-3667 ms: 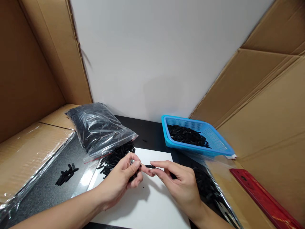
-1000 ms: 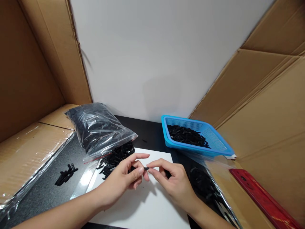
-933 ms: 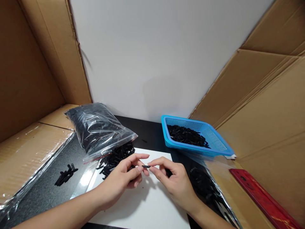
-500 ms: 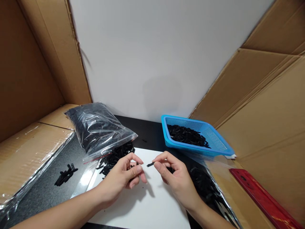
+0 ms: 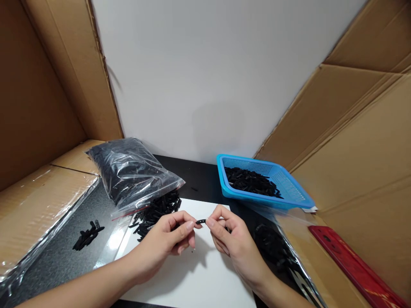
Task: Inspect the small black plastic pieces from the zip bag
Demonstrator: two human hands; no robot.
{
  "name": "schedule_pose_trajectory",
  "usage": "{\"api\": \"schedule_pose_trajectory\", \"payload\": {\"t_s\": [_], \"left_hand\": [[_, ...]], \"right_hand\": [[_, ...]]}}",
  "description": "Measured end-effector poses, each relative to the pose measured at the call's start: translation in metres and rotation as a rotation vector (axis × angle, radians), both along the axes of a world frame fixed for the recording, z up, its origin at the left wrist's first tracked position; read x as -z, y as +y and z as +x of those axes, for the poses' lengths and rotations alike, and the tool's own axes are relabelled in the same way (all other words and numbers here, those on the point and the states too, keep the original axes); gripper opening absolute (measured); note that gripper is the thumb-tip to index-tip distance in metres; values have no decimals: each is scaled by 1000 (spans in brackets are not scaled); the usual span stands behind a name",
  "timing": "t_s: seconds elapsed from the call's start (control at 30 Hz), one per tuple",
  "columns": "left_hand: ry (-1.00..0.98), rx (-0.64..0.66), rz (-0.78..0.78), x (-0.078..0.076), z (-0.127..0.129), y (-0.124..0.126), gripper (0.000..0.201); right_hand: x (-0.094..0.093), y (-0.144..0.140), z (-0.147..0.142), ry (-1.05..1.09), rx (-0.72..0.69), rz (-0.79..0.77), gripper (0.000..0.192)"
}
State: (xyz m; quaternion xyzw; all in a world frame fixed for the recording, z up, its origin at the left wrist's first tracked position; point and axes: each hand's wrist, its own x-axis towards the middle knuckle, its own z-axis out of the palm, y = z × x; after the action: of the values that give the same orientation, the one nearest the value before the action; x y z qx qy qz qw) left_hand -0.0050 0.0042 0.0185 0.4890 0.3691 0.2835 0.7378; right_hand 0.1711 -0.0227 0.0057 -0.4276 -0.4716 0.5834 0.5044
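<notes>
Grip: left hand + right hand pinching black piece | red object: markings illegible

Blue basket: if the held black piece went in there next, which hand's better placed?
Probably the right hand: it pinches the small black piece at the end nearer the blue basket, which stands on that side. The left hand is farther from it, nearer the loose black pile.

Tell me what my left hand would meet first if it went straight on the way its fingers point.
Likely the small black piece right ahead of your left hand, perhaps already touching it; just beyond, your right hand, pinching the other end. Depth is unclear.
</notes>
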Motion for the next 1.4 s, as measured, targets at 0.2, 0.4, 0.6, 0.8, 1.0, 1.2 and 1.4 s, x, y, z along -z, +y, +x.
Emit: {"api": "schedule_pose_trajectory", "payload": {"t_s": [0.2, 0.4, 0.6, 0.8, 1.0, 1.2, 1.4], "left_hand": [[21, -8, 33, -2, 1, 0, 33], [25, -9, 24, -3, 1, 1, 33], [-59, 48, -137, 0, 1, -4, 16], [-83, 37, -105, 2, 0, -4, 36], [20, 48, 90, 3, -4, -6, 58], [100, 71, 278, 7, -6, -9, 49], [65, -33, 197, 7, -2, -2, 25]], "right_hand": [[2, 0, -3, 43, -49, -40, 40], [8, 1, -3, -10, -47, -20, 37], [-1, 3, -4, 176, 47, -129, 33], [-6, 7, 2, 243, 28, -174, 37], [-5, 1, -1, -356, 12, 134, 18], [-2, -1, -1, -499, 55, 276, 18], [-5, 0, 2, -477, 158, 251, 19]]}}
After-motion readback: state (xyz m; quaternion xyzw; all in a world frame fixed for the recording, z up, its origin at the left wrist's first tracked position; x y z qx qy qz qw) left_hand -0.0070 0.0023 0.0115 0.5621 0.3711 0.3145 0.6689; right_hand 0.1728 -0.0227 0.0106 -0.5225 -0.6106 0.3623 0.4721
